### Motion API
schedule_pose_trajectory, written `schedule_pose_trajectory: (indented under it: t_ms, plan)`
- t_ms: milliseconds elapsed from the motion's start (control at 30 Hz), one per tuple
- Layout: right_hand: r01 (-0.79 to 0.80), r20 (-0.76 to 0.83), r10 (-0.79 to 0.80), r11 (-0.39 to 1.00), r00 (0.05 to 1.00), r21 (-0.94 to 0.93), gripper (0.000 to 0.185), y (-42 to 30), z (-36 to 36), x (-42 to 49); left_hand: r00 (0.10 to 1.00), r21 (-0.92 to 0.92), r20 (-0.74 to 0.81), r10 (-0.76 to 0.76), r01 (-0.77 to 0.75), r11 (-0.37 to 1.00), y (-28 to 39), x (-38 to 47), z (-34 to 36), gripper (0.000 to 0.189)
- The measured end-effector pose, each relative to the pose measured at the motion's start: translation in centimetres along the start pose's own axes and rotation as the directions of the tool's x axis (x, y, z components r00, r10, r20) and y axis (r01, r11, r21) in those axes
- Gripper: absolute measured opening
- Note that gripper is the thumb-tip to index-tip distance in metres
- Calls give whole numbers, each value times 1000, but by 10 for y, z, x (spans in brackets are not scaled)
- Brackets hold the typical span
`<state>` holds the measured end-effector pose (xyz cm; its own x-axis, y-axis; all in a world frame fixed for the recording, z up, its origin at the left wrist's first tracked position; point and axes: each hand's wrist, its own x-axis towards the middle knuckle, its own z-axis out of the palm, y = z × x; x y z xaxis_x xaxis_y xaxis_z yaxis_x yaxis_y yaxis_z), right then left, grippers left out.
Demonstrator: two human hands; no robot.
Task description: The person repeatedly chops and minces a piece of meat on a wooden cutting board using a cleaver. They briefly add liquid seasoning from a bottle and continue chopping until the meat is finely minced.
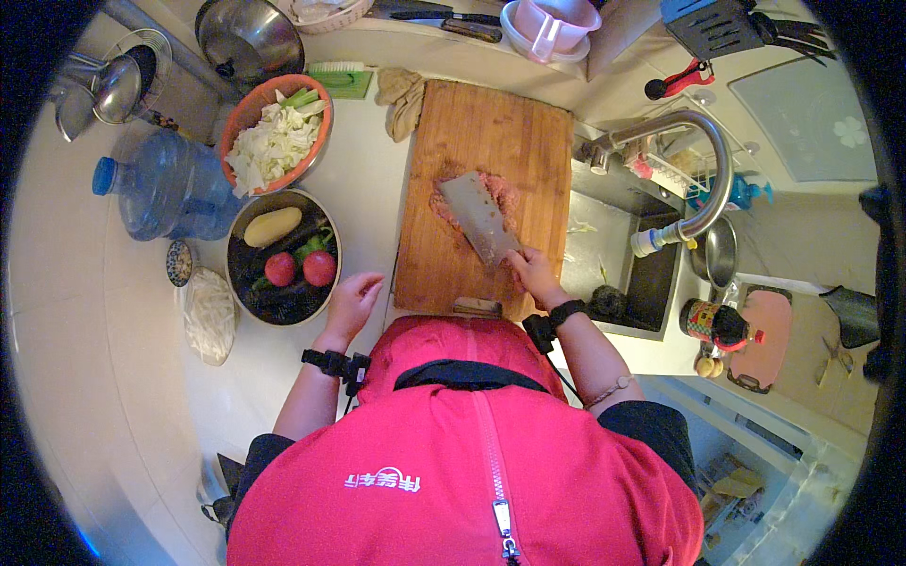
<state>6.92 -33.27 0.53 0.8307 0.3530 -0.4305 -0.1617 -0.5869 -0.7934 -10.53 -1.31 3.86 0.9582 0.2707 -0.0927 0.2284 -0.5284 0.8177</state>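
Observation:
Minced meat point(500, 191) lies in a patch on the wooden cutting board point(488, 120). Across it rests or hovers the broad blade of a cleaver point(476, 216); whether it touches is hard to tell. Bits of meat cling to the blade. My right hand point(536, 276) grips the cleaver near the blade's lower end, and the fingers hide the handle. Left of the board, my left hand point(357, 301) is loosely curled above the white counter, with nothing visible in it. Nearest to it stands a dark round bowl point(338, 247) holding two tomatoes point(297, 269) and a peeled potato point(272, 226).
An orange colander point(228, 134) of chopped cabbage stands behind the bowl, beside a blue water jug point(173, 187). Right of the board is a steel sink point(609, 212) under a curved faucet point(722, 156). A crumpled cloth point(402, 102) touches the board's far left corner. A sauce bottle point(718, 325) is at right.

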Motion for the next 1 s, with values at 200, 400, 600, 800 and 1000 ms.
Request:
schedule_pose_trajectory:
  t_ms: [200, 400, 600, 800, 1000]
  plan:
    - [22, -116, -31, 997, 993, -75, 28, -4, -15, -14, 997, -29, 54, -50, 51, 998, -10, 0, 1, 15]
    - [202, -70, -279, 826, 958, -526, 21, -34, 14, -16, 999, -61, 38, 11, -9, 998, -9, 9, 2, 16]
    - [238, -73, -318, 824, 945, -514, 21, -40, 31, -9, 999, -14, 34, 29, -29, 999, -3, 10, -4, 17]
    - [93, -144, -182, 873, 973, -480, 19, -43, 18, -19, 995, -27, 63, -74, 76, 997, -2, 7, -5, 17]
    - [86, -133, -175, 860, 975, -503, 19, -57, 9, -18, 996, -7, 88, -28, 29, 1000, -5, 12, 2, 18]
